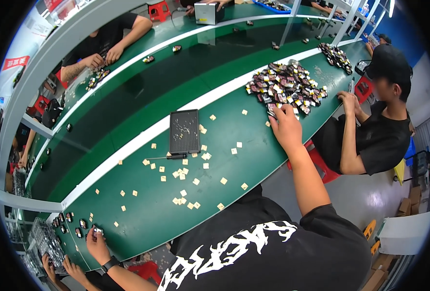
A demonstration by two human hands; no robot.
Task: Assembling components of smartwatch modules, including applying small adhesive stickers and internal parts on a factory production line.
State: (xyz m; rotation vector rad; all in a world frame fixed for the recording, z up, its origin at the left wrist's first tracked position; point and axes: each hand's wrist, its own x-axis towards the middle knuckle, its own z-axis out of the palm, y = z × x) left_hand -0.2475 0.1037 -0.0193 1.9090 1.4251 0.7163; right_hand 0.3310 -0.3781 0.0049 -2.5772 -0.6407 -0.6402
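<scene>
- Left hand (96, 247): pinches a small module (98, 232), partly hidden by fingers.
- Right hand (288, 129): at near edge of module pile (285, 87) on green workbench (254, 150); whether gripping one cannot be determined.

Lettering, most legible: large white, jagged, flame-like letters on wearer's black shirt (229, 252), 6 o'clock, running from about half past six to half past four. Second: red sign (16, 62) near 10 o'clock, bold white characters. White panel (36, 26) between 10 and 11 o'clock: rows of faint print, too small to read. Heap of small dark parts (288, 87) between 1 and 2 o'clock: white and yellow patches, possibly labels; any print on them too small to make out.
</scene>
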